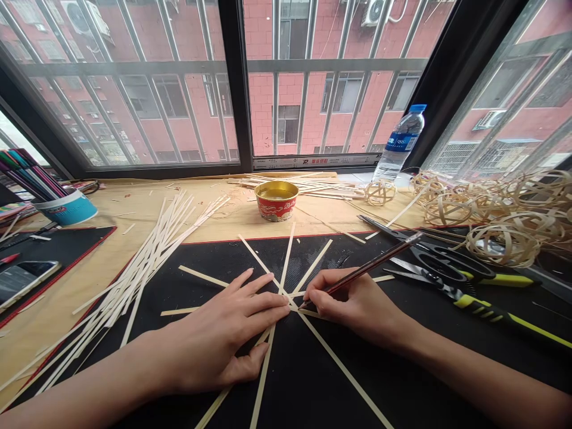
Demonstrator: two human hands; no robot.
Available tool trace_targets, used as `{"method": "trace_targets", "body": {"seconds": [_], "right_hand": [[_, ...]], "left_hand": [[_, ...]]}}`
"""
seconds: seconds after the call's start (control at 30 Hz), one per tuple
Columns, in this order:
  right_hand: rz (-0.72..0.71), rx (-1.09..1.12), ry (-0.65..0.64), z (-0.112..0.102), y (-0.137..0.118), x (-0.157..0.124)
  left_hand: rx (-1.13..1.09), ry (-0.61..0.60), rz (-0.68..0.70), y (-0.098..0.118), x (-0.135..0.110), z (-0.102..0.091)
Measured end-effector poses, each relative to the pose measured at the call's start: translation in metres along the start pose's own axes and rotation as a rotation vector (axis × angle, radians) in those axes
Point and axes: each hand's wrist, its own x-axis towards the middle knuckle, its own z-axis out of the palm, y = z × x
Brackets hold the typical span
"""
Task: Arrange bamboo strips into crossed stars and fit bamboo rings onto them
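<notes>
Thin pale bamboo strips [339, 363] lie crossed in a star on a black cutting mat [322, 387]. My left hand [227, 325] presses flat on the strips, its fingertips close to the crossing. My right hand [344, 304] grips a dark red pencil [364, 270], whose tip rests on a strip just beside my left fingertips. A loose bundle of bamboo strips [147, 268] fans out to the left of my left hand. Under my palms, the crossing is partly hidden.
Two pairs of yellow-handled scissors [447, 263] lie to the right, below woven bamboo balls [447, 208]. At the back stand a red tin bowl [276, 199] of liquid, a water bottle [399, 143] and more strips before a window. A phone [22, 280] lies at left.
</notes>
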Motion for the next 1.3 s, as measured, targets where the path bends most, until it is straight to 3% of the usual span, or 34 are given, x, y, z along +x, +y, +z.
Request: {"method": "trace_targets", "body": {"seconds": [0.8,1.0,1.3], "right_hand": [[-0.031,0.012,0.043,0.002,-0.005,-0.003],[-0.076,0.072,-0.113,0.013,-0.010,-0.005],[-0.099,0.044,-0.144,0.015,-0.004,-0.004]], "left_hand": [[-0.032,-0.001,-0.020,0.002,0.002,-0.003],[-0.071,0.051,-0.088,0.003,0.002,-0.004],[-0.097,0.014,-0.110,0.001,0.001,-0.003]]}}
